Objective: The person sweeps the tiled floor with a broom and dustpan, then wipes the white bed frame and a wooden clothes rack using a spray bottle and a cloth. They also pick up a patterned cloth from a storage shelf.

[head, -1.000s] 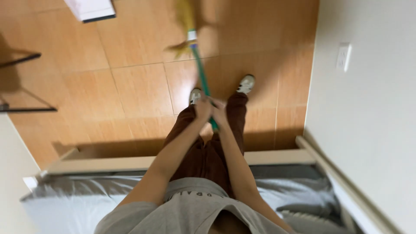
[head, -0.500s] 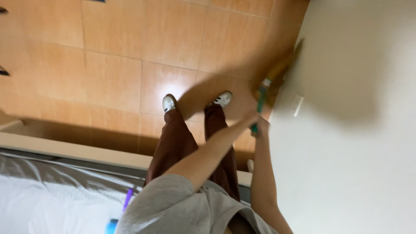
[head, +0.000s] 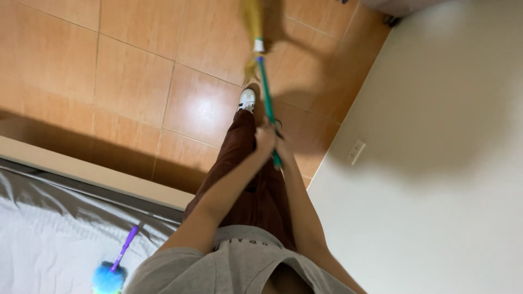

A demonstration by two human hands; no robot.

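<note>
A broom with a green handle (head: pixel 267 92) and blurred yellow bristles (head: pixel 252 16) stretches away from me over the orange floor tiles (head: pixel 131 81). My left hand (head: pixel 265 139) and my right hand (head: pixel 282 148) both grip the handle's near end, close together, above my brown trousers (head: pixel 256 190). One white shoe (head: pixel 247 100) shows under the handle; the other foot is hidden.
A white wall (head: pixel 436 163) with a socket (head: pixel 356 152) runs along the right. A bed with a grey-white sheet (head: pixel 49 228) and pale frame edge (head: pixel 81 171) lies at lower left. A blue duster with a purple handle (head: pixel 114 267) rests on the sheet.
The broom head has swung from the wall on the right back out over the floor ahead. The view has tilted, so more wall and the duster show.
</note>
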